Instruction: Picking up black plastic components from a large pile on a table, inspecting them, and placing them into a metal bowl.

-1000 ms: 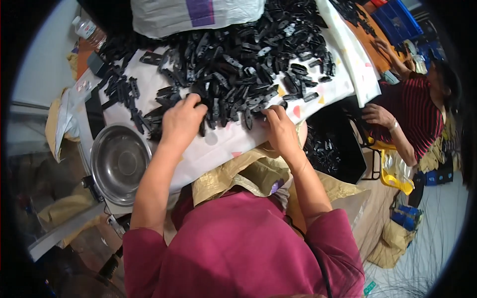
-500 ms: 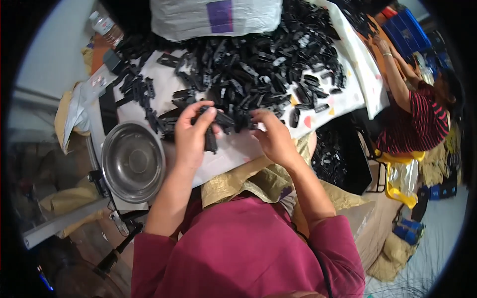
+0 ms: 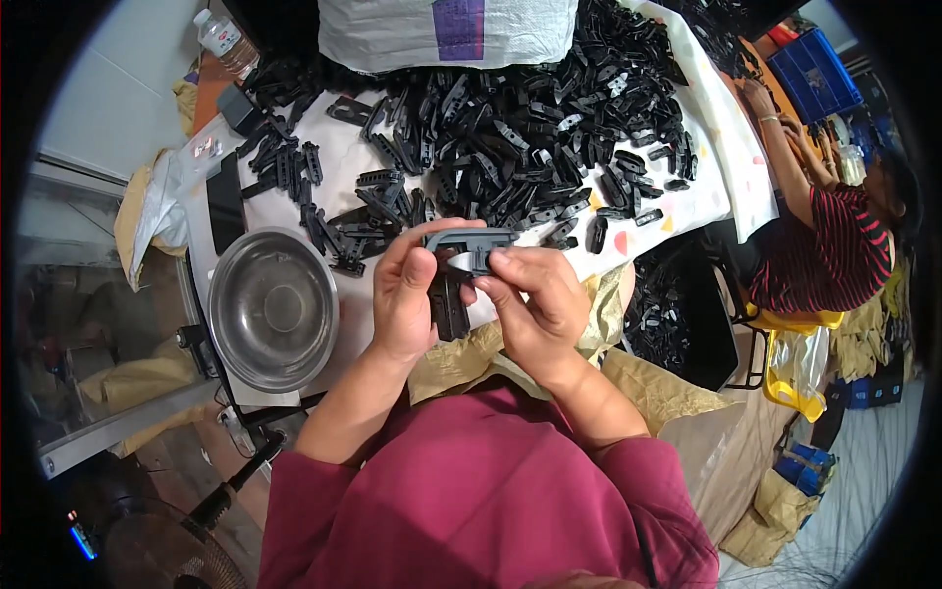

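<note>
Two bare hands meet above a cloth-covered work table point(image 3: 353, 162), gripping one long grey plastic part point(image 3: 471, 239) between them. The left hand point(image 3: 407, 290) pinches the part's near end with thumb and fingertips, while the right hand point(image 3: 535, 294) closes its fingers on the other end, where a small pale piece point(image 3: 461, 263) shows just under the part; what that piece is cannot be told. The part is held level, raised off the table, just in front of the person's chest and above a few dark moulded pieces point(image 3: 449, 309) lying at the table's near edge.

Beyond the hands, a wide heap of black moulded plastic parts point(image 3: 530, 137) covers most of the table, with looser rows of the same parts point(image 3: 294, 167) spread toward the left. A round stainless steel bowl point(image 3: 273, 309) sits at the near left corner, well apart from the held part. A grey woven sack with a purple patch point(image 3: 446, 29) stands at the far edge, and a clear plastic bottle point(image 3: 221, 37) lies at the far left corner beside a flat black slab point(image 3: 226, 201).

To the right, a second person in a red-and-black striped shirt point(image 3: 834, 260) works at the neighbouring side of the table, near blue plastic crates point(image 3: 814, 74) and another batch of black parts in a dark tray point(image 3: 677, 309).
</note>
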A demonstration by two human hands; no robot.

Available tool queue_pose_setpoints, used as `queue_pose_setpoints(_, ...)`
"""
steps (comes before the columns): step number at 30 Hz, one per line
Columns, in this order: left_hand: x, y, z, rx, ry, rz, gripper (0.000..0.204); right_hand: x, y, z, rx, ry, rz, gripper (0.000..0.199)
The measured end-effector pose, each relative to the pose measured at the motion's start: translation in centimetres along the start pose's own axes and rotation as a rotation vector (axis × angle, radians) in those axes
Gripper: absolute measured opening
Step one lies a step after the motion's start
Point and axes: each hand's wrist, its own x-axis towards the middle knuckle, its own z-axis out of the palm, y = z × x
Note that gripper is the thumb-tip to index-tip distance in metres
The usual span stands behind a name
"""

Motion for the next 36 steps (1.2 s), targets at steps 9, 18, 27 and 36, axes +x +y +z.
queue_pose_setpoints(9,0.3,1.1,-1.3,0.325,-0.181,0.182,0.053,0.2,-0.6,-1.3,0.029,-0.085,-0.002,0.024)
queue_pose_setpoints(18,0.4,2.0,-0.7,0.606,-0.275,0.261,0.041,0.3,-0.5,-1.6,-0.061,-0.078,0.096,0.040)
queue_pose_setpoints(27,0.3,-0.3,-3.0,0.219,0.158,-0.109,0.034,-0.8,4.2,-3.5,-0.583,-0.409,0.117,0.045)
queue_pose_setpoints(36,-2.5,11.5,-9.5,1.835,0.632,-0.319,0.036,-2.5,9.2,-7.0,-0.825,-0.436,0.165,0.023)
